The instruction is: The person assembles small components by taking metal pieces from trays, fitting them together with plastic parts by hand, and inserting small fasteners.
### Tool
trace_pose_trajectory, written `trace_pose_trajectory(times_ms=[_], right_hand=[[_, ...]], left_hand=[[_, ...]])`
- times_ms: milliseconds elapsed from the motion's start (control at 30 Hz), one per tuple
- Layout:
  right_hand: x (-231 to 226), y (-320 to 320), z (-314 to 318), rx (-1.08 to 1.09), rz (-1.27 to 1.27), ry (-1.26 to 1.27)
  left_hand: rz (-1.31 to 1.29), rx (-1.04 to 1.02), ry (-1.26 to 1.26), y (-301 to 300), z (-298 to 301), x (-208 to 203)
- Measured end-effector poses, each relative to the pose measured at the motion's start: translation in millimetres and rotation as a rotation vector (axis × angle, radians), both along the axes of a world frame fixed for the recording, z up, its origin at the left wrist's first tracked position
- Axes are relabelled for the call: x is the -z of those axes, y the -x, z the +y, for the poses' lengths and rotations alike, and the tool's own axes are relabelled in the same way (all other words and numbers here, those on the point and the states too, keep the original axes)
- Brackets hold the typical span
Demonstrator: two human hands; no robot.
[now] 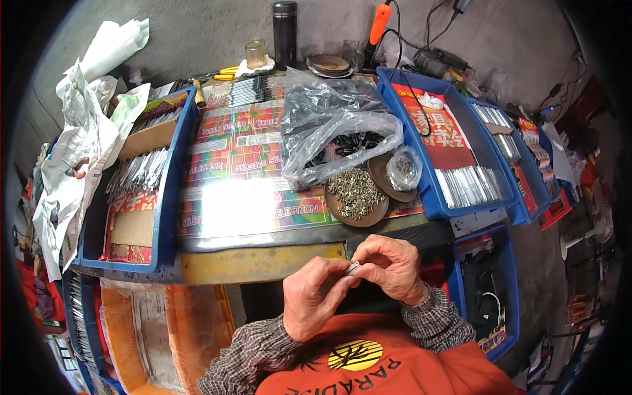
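My left hand (312,291) and my right hand (392,268) meet in front of the table's near edge, fingertips pinched together. Between them is a small silvery-white piece (353,268); the fingers cover most of it, so its kind does not show. Just beyond my hands, a round brown dish (355,222) holds a heap of small brass-coloured metal parts (356,191). Beside it, a second brown dish (380,168) carries a small clear bag (403,169) of small parts. Behind these lies a large clear plastic bag (329,125) with black pieces (359,143) inside.
Blue trays holding slim silvery strips stand left (164,224) and right (431,191). White crumpled paper (79,151) hangs over the left tray. At the back are a black flask (284,36), a glass (255,52) and an orange-handled tool (380,25). Below the table sits an orange crate (181,329).
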State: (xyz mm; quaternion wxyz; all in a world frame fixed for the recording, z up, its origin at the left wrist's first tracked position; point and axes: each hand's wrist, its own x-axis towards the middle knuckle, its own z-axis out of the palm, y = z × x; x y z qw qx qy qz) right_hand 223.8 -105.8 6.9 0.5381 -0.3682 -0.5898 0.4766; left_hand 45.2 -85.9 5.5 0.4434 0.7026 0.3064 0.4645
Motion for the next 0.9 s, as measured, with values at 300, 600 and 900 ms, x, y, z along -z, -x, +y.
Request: trace_pose_trajectory(times_ms=[300,600,900], right_hand=[[-37,-19,48,0.001,-0.644,-0.286],[-34,-37,156,0.476,-1.192,-0.523],[-4,-42,195,0.435,-1.386,-0.501]], left_hand=[[0.147,-0.11,-0.148,12,14,5],[0.147,-0.138,-0.176,26,27,13],[0.127,-0.137,-0.119,40,35,24]])
